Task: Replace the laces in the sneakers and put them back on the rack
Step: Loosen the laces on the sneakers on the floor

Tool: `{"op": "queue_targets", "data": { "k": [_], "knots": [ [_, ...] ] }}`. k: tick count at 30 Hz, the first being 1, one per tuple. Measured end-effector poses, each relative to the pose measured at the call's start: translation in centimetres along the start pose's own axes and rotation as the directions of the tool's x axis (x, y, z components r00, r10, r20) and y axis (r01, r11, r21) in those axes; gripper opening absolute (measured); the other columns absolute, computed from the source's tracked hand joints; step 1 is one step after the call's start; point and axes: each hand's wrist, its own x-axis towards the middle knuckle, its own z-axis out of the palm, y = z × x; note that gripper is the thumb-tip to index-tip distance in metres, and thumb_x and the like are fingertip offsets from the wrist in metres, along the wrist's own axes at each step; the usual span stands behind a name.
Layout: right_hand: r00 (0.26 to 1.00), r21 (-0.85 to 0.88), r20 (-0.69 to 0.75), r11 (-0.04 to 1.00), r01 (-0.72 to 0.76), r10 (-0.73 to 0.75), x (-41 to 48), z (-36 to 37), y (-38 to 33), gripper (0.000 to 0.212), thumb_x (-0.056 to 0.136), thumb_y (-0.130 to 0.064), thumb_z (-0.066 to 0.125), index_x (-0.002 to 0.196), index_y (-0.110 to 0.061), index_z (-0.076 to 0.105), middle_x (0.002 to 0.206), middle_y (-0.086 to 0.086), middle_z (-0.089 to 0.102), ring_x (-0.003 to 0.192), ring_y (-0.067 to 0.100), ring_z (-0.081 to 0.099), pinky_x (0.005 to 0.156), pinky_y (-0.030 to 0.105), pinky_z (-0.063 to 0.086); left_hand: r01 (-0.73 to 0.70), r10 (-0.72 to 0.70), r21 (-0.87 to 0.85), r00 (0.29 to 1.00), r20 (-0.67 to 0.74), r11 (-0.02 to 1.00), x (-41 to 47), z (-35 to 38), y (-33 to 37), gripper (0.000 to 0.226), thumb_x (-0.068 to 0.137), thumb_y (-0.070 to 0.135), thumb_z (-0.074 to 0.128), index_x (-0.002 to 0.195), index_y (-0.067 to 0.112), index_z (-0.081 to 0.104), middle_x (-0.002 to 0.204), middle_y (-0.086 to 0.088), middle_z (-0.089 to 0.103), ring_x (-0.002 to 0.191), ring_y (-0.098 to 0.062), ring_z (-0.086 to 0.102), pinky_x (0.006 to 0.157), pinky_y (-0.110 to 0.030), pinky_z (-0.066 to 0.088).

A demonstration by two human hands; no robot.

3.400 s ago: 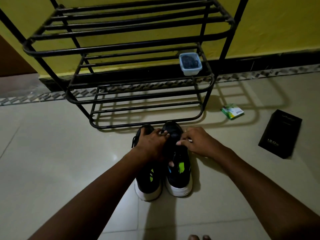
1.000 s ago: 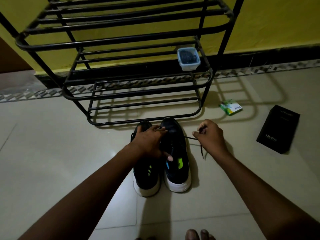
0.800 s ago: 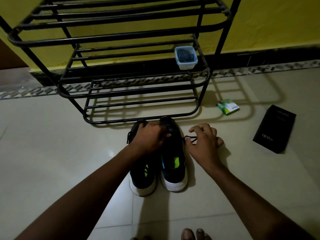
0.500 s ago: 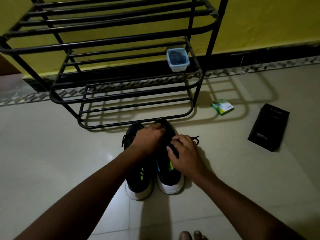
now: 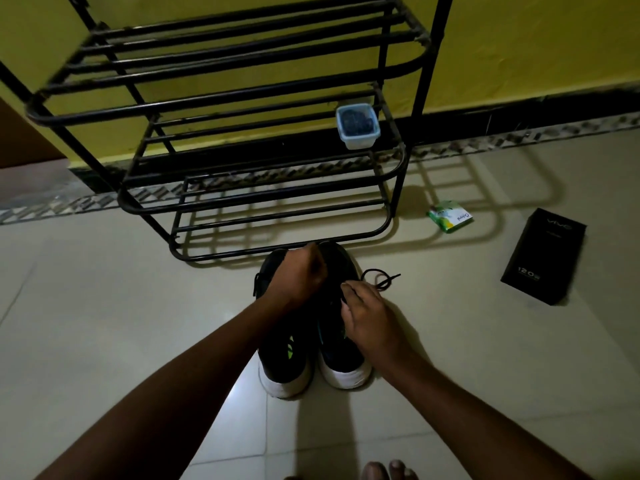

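Observation:
Two black sneakers with white soles stand side by side on the tiled floor, toes towards the black metal rack (image 5: 277,199). The left sneaker (image 5: 282,358) is partly under my left forearm. My left hand (image 5: 299,275) is curled over the tongue area between the shoes; what it grips is hidden. My right hand (image 5: 363,313) rests on the right sneaker (image 5: 341,362) with its fingertips at the eyelets, pinching the black lace (image 5: 379,277). The lace's free end loops on the floor to the right of the shoe.
A small clear tub (image 5: 357,125) with dark contents sits on the rack's middle shelf, right end. A green packet (image 5: 449,216) and a black phone box (image 5: 543,256) lie on the floor to the right. My toes (image 5: 388,471) show at the bottom edge. A yellow wall stands behind.
My right hand, which had pulled the lace out to the right, has come back onto the right sneaker's eyelets. The lace end now lies looped on the floor. My left hand stayed on the shoes.

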Motion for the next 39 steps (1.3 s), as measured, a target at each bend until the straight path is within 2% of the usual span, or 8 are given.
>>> {"op": "queue_targets", "data": {
  "k": [4, 9, 14, 21, 26, 28, 34, 39],
  "knots": [
    [0.999, -0.074, -0.008, 0.997, -0.035, 0.035, 0.1, 0.2, -0.4, 0.043, 0.089, -0.018, 0.042, 0.107, 0.007, 0.072, 0.104, 0.02, 0.07, 0.095, 0.033, 0.07, 0.08, 0.034, 0.059, -0.031, 0.03, -0.159, 1.0, -0.006, 0.987, -0.6, 0.0, -0.3, 0.011, 0.089, 0.015, 0.068, 0.099, 0.014, 0.063, 0.092, 0.002, 0.068, 0.072, -0.002, 0.057, 0.064, -0.012, 0.041],
    [0.998, -0.142, -0.006, 0.988, -0.056, 0.056, 0.0, 0.4, -0.6, 0.045, 0.089, -0.019, 0.041, 0.107, 0.006, 0.072, 0.102, 0.021, 0.072, 0.093, 0.034, 0.072, 0.076, 0.036, 0.06, -0.116, 0.113, 0.112, 0.993, 0.031, 0.987, 0.1, 0.8, -0.8, 0.007, 0.09, 0.025, 0.071, 0.095, 0.02, 0.069, 0.098, -0.001, 0.069, 0.096, -0.023, 0.056, 0.08, -0.041, 0.049],
    [0.996, -0.162, -0.002, 0.983, -0.085, 0.085, -0.3, 0.9, -0.4, 0.042, 0.088, -0.015, 0.044, 0.11, 0.007, 0.071, 0.105, 0.023, 0.072, 0.096, 0.035, 0.072, 0.081, 0.039, 0.059, 0.035, -0.043, -0.242, 0.999, -0.03, 0.97, -0.2, 0.7, 0.3, 0.004, 0.095, 0.006, 0.062, 0.096, 0.003, 0.065, 0.092, -0.003, 0.066, 0.089, -0.018, 0.061, 0.071, -0.023, 0.039],
    [0.997, -0.178, -0.008, 0.981, -0.075, 0.075, -0.3, 0.9, -0.4, 0.045, 0.089, -0.019, 0.041, 0.111, 0.006, 0.072, 0.105, 0.023, 0.072, 0.096, 0.035, 0.072, 0.08, 0.039, 0.059, -0.069, 0.069, 0.003, 0.997, -0.015, 0.998, 0.2, 1.0, -0.6, 0.014, 0.091, 0.026, 0.073, 0.09, 0.012, 0.071, 0.096, -0.006, 0.063, 0.094, -0.022, 0.056, 0.076, -0.037, 0.048],
    [0.996, -0.174, -0.02, 0.981, -0.083, 0.081, -0.5, 0.8, -0.2, 0.044, 0.09, -0.018, 0.041, 0.112, 0.005, 0.071, 0.106, 0.022, 0.072, 0.097, 0.034, 0.072, 0.081, 0.037, 0.059, 0.121, -0.228, -0.661, 0.971, -0.077, 0.741, 0.1, 0.5, 0.6, 0.017, 0.106, 0.024, 0.049, 0.092, 0.014, 0.052, 0.082, -0.003, 0.065, 0.069, -0.011, 0.058, 0.061, -0.027, 0.044],
    [0.996, -0.183, -0.021, 0.979, -0.086, 0.084, -0.5, 0.8, -0.3, 0.044, 0.089, -0.018, 0.041, 0.111, 0.005, 0.072, 0.105, 0.022, 0.073, 0.097, 0.033, 0.072, 0.08, 0.036, 0.059, 0.166, -0.245, -0.722, 0.969, -0.005, 0.672, 0.0, 0.1, 0.4, 0.021, 0.108, 0.026, 0.041, 0.09, 0.019, 0.048, 0.077, -0.005, 0.06, 0.063, -0.014, 0.053, 0.055, -0.029, 0.042],
    [0.997, -0.194, -0.025, 0.978, -0.082, 0.078, -0.4, 1.0, -0.4, 0.044, 0.088, -0.018, 0.042, 0.11, 0.005, 0.072, 0.104, 0.022, 0.072, 0.097, 0.034, 0.072, 0.08, 0.037, 0.059, -0.116, 0.127, -0.258, 0.992, 0.023, 0.959, 0.0, -1.1, -0.7, 0.025, 0.106, 0.028, 0.049, 0.087, 0.012, 0.054, 0.077, 0.003, 0.06, 0.069, -0.012, 0.055, 0.064, -0.026, 0.035],
    [0.997, -0.199, -0.031, 0.977, -0.08, 0.075, -0.5, 1.0, -0.3, 0.043, 0.088, -0.018, 0.042, 0.109, 0.004, 0.073, 0.104, 0.021, 0.072, 0.096, 0.034, 0.072, 0.078, 0.037, 0.059, -0.298, 0.269, 0.107, 0.937, 0.224, 0.949, 0.4, -1.4, -1.2, 0.031, 0.088, 0.03, 0.075, 0.097, 0.004, 0.064, 0.1, -0.012, 0.065, 0.091, -0.026, 0.061, 0.071, -0.027, 0.038]
  ]
}}
